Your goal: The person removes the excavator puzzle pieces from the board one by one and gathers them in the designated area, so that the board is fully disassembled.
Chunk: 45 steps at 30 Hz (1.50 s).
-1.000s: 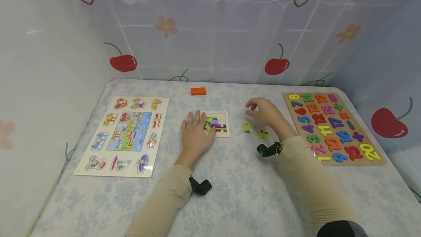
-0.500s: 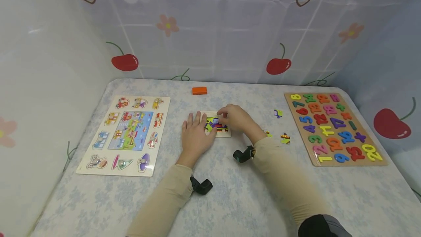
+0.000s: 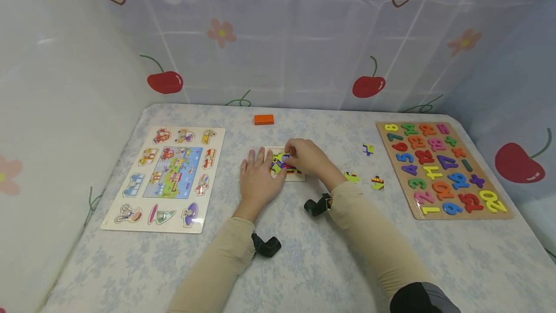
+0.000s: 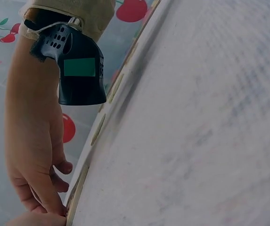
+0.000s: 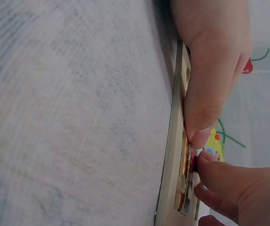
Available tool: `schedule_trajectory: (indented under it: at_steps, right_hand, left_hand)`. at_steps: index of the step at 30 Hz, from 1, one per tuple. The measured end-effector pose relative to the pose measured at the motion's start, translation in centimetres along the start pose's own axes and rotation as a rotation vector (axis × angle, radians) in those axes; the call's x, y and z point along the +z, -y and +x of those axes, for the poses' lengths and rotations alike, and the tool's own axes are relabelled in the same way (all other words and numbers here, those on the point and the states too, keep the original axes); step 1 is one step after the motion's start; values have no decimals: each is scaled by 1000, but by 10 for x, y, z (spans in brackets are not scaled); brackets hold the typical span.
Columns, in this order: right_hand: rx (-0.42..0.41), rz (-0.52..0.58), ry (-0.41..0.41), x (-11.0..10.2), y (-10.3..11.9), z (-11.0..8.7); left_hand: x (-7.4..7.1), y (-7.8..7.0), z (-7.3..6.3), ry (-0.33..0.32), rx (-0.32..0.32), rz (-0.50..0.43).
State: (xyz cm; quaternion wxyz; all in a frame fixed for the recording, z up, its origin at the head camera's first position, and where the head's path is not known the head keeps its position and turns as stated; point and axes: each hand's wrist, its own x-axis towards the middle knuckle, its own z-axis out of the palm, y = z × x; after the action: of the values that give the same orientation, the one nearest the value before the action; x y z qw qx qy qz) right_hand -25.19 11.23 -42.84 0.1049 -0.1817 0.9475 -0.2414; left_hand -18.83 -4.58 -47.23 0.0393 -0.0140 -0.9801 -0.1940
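Note:
A small wooden jigsaw board (image 3: 297, 178) with a bright picture lies at the middle of the table. My left hand (image 3: 257, 177) rests on its left side, fingers straight and pointing away from me, covering part of the picture. My right hand (image 3: 308, 157) is over the board's right half, its thumb and fingertips pinching a puzzle piece (image 5: 195, 164) mostly hidden between them. In the right wrist view, the left thumb presses close beside that piece. Loose pieces lie right of the board: a yellow-purple one (image 3: 368, 149), a yellow-green one (image 3: 352, 177) and a multicoloured one (image 3: 377, 183).
A large vehicle puzzle board (image 3: 208, 221) lies at the left. At the right is a brown number board (image 3: 491, 216) filled with coloured numerals. An orange block (image 3: 263, 120) sits near the table's back edge, before a patterned curtain (image 3: 282, 37).
My right hand has moved left from beside the board to its right half, uncovering loose pieces behind it. Since half a second ago it has shifted only slightly left. The left hand stays put.

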Motion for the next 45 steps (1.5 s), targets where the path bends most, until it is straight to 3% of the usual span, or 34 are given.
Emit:
schedule_trajectory:
  at_steps: [5,10,14,21,27,36,45]
  right_hand:
    - [-5,129,3,-4,-4,-5]
    - [14,178,-23,-18,-14,-13]
    - [99,171,-52,-38,-31,-21]
    - [256,132,-82,-72,-84,-29]
    - [351,128,-68,-83,-116,-34]
    - [396,49,-46,-80,-123,-31]
    - [321,-153,-82,-79,-113,-35]
  left_hand:
    - [-1,-1,-1,-2,-2,-16]
    - [1,0,0,-4,-5,-23]
    - [2,0,0,0,-11,-23]
    - [0,0,-1,17,-18,-51]
    - [-1,0,-1,27,-17,-62]
    - [0,1,-2,24,-11,-57]
    - [0,0,-2,20,-9,-62]
